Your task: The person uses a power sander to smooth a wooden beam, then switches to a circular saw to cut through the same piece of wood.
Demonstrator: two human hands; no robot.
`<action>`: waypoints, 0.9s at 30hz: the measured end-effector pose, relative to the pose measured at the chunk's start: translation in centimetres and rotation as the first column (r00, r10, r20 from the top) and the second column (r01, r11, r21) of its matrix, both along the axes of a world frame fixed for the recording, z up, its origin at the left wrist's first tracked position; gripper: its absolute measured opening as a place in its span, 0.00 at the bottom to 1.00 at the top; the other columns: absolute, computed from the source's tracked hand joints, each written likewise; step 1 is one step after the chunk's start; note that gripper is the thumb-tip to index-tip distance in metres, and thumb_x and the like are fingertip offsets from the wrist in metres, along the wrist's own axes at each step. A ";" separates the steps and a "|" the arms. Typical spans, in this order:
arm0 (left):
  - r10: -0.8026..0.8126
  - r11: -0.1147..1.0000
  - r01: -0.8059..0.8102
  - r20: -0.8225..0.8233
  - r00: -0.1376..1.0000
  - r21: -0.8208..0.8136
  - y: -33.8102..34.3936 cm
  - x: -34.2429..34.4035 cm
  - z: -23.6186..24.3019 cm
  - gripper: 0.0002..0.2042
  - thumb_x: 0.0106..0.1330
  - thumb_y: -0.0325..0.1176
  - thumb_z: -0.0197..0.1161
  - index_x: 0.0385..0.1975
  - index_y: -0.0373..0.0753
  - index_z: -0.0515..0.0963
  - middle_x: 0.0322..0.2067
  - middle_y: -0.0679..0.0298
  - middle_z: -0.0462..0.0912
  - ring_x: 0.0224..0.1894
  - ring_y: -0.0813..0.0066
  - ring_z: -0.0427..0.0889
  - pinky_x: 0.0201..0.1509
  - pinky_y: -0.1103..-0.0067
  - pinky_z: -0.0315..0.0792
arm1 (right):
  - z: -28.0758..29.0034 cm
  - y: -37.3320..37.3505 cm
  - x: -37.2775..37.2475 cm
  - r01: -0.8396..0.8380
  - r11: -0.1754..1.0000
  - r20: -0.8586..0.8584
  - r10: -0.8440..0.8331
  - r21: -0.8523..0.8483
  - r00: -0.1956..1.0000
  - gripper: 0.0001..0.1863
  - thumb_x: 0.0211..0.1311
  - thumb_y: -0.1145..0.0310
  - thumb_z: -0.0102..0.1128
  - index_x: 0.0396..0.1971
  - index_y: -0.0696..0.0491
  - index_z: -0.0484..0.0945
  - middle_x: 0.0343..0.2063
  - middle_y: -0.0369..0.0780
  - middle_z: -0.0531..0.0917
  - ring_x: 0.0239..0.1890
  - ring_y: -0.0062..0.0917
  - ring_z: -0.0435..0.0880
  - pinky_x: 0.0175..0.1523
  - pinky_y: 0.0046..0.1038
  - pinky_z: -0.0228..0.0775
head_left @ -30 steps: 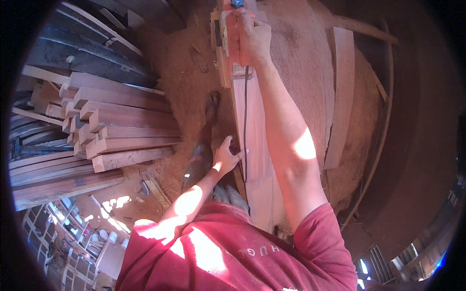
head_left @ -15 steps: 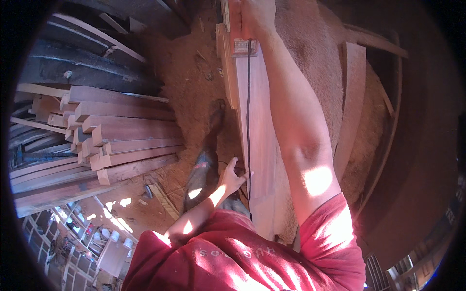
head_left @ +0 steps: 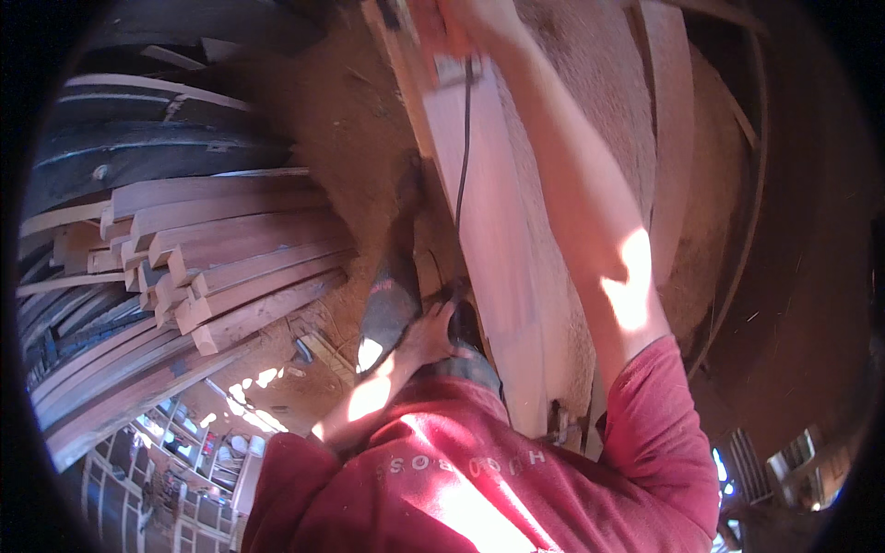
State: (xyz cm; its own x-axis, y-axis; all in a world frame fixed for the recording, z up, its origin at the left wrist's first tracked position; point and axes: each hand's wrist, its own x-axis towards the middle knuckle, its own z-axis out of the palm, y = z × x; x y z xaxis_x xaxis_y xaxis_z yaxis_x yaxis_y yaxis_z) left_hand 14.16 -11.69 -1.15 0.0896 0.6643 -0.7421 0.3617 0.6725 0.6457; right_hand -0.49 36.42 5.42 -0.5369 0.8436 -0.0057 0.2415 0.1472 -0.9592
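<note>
Board point(head_left: 484, 198) points away, slanting left; red tool point(head_left: 429, 26), cropped, seemingly aligned.

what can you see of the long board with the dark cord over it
The board looks like wood: long, pinkish brown, with a flat, smooth-looking upper face whose shade changes toward the near end. It runs away from the person, slanting left toward the picture's top. A red tool, held by the right hand, hides its far part and appears to rest on it. The dark cord passes over its left side.
</note>
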 end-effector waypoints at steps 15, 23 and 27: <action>-0.370 0.925 0.381 -0.229 0.900 0.004 -3.0 3.0 -4.9 0.16 0.70 0.38 0.54 0.46 0.31 0.77 0.48 0.41 0.79 0.54 0.41 0.78 0.58 0.56 0.72 | 6.3 -46.2 48.4 0.221 0.818 0.327 -0.043 -0.530 0.944 0.28 0.64 0.43 0.57 0.42 0.57 0.83 0.25 0.44 0.82 0.29 0.32 0.83 0.36 0.33 0.73; -0.338 0.941 0.338 -0.191 0.922 -0.034 -4.2 3.5 -3.7 0.17 0.71 0.40 0.54 0.48 0.32 0.77 0.49 0.42 0.80 0.54 0.42 0.78 0.56 0.56 0.72 | 5.6 -42.6 45.2 0.227 0.850 0.324 -0.071 -0.475 0.943 0.25 0.62 0.49 0.62 0.41 0.59 0.82 0.25 0.47 0.82 0.29 0.36 0.84 0.37 0.34 0.74; -0.303 0.953 0.302 -0.177 0.936 -0.036 -3.2 2.2 -3.2 0.18 0.71 0.39 0.55 0.52 0.32 0.77 0.49 0.43 0.81 0.54 0.42 0.78 0.57 0.57 0.72 | 5.2 -37.8 40.5 0.214 0.893 0.307 -0.092 -0.395 0.947 0.23 0.62 0.49 0.63 0.37 0.59 0.83 0.22 0.50 0.80 0.26 0.37 0.83 0.33 0.36 0.73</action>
State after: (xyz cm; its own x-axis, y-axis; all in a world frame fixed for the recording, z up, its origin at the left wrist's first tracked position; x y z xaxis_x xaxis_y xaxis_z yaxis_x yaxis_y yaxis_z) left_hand 16.41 -14.91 -4.36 0.1511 0.6202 -0.7698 0.6574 0.5186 0.5468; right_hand 40.05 -1.34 10.59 -0.3265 0.8005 -0.5026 0.4884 -0.3124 -0.8148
